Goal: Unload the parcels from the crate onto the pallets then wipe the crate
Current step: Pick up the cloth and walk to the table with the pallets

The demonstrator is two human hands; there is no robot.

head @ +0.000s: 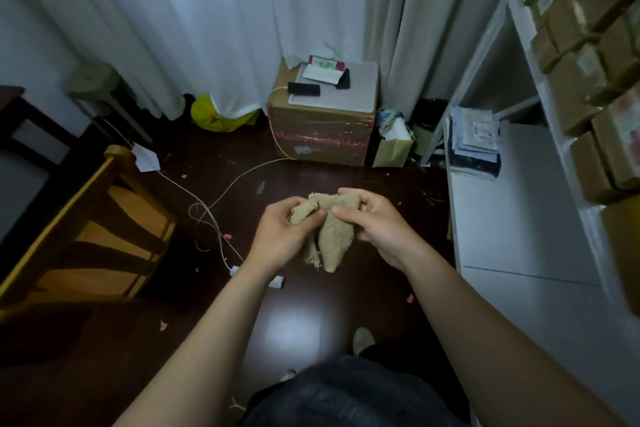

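Observation:
A crumpled beige cloth (332,239) with frayed edges hangs between my hands, in front of me over the dark floor. My left hand (282,230) grips its left bunched end. My right hand (375,224) pinches its upper right part with fingers curled round it. Brown cardboard parcels (588,55) are stacked at the far right, blurred. A yellow wooden crate (100,229) with slats stands at the left.
A taped cardboard box (322,132) by the white curtains carries a phone and papers. White cables (221,194) trail across the floor. A white shelf unit (512,211) runs along the right. A paper bag (393,146) and a yellow bag (214,116) sit near the curtains.

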